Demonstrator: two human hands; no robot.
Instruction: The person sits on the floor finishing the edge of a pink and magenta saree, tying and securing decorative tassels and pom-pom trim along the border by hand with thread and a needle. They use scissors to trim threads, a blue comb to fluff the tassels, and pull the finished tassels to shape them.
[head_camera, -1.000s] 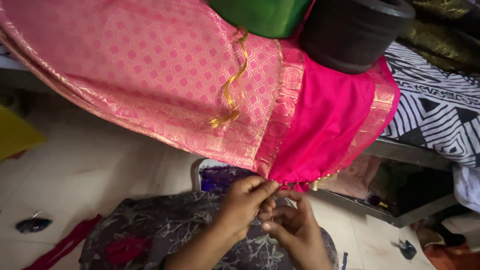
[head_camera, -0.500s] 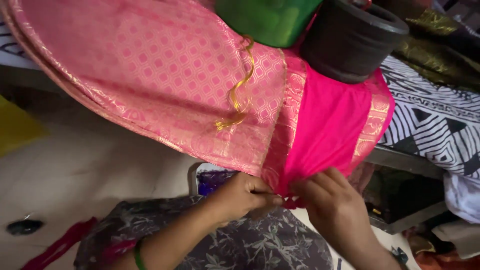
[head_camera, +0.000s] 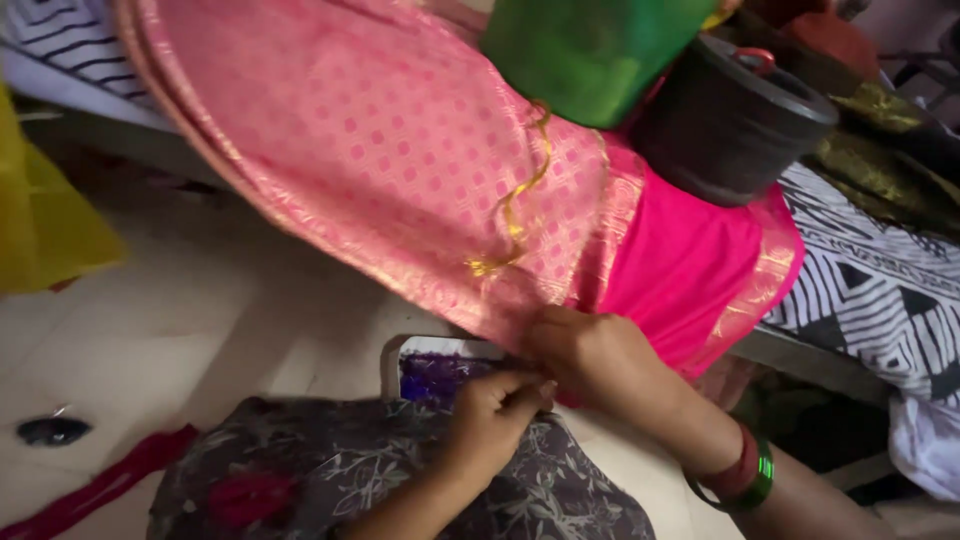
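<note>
At lower hem of pink sari (head_camera: 400, 170), 2 hands, left hand (head_camera: 492, 420) & right hand (head_camera: 595, 355), pinching edge.

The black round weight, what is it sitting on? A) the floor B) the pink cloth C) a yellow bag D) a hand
B: the black round weight rests on the pink cloth up on the table edge, well above both hands at the cloth's lower edge.

Both hands (head_camera: 545, 375) pinching pink sari (head_camera: 400, 170) hem
</note>
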